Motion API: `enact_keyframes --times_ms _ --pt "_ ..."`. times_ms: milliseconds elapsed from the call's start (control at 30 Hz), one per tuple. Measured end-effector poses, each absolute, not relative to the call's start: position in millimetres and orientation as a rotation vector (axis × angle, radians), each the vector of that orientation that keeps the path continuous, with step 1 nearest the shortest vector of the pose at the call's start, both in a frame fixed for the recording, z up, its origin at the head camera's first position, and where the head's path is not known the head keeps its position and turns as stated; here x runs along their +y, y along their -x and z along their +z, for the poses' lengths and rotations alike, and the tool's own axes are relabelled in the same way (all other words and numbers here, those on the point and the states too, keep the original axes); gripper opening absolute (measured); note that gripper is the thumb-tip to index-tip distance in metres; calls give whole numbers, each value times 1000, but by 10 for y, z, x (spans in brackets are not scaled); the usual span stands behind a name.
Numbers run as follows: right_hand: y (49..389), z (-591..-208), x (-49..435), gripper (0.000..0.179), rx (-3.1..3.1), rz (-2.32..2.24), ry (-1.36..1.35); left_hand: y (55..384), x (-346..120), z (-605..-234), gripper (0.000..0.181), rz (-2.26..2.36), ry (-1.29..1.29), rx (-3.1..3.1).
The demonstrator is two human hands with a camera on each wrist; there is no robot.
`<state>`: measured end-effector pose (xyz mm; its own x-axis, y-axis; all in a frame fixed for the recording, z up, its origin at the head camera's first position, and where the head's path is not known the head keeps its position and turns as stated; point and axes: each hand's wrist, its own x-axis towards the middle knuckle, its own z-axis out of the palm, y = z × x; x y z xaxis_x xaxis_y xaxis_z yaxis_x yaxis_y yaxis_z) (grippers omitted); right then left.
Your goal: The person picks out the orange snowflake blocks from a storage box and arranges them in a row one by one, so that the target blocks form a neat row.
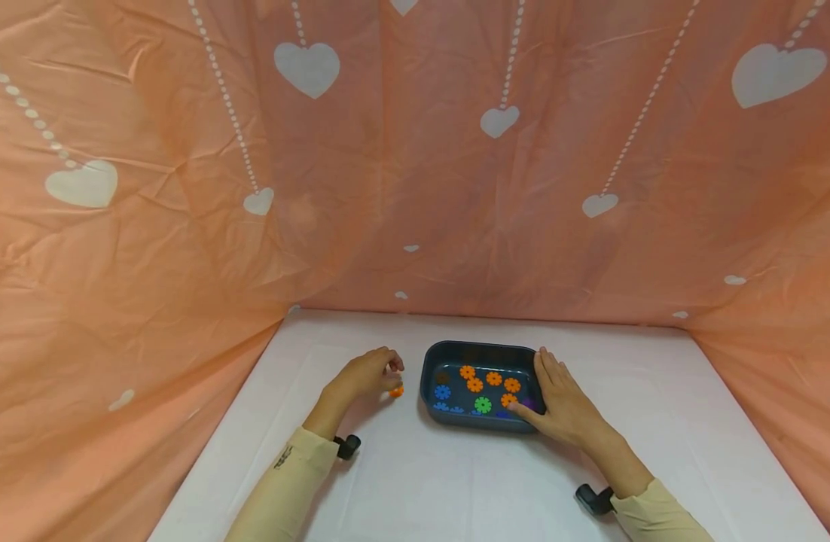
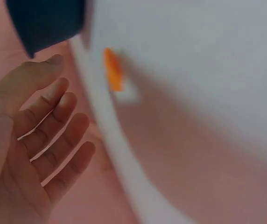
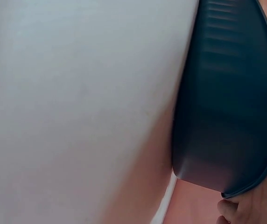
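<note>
My left hand [image 1: 369, 374], its fingers loosely bent, hovers over the white table to the left of a dark blue tray [image 1: 479, 426]. An orange notched plastic disc [image 1: 397, 391] stands on edge just beyond its fingertips; the left wrist view shows a gap between that disc [image 2: 113, 70] and the hand. At the tray's right front corner, my right hand [image 1: 569, 412] holds the rim, thumb over the front edge and fingers along the right side. Inside the tray lie several orange discs [image 1: 493, 379], a green disc [image 1: 483, 405] and a blue disc [image 1: 442, 392].
More blue discs, a brown disc [image 1: 442, 378] and a purple disc [image 1: 529, 404] lie near the tray's walls. An orange curtain with white hearts [image 1: 307, 69] surrounds the white table [image 1: 415, 482] at the back and sides. Each wrist wears a small black camera [image 1: 348, 447].
</note>
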<state>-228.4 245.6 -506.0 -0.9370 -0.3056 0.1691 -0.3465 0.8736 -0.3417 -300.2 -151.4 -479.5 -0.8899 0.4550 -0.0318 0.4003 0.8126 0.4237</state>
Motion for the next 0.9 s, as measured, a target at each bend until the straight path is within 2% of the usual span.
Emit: enact_keyframes --times_ms 200,433,900 --pt "2273 -5051 2462 116 -2938 571 -508 3036 -1375 -4628 33 641 -791 2881" --pt "2279 -5070 2479 115 -2922 569 -522 3048 -1111 -4503 35 618 -975 2871" --pt "2289 -5078 2459 116 -2925 576 -518 3088 -680 -4508 38 454 -1193 2754"
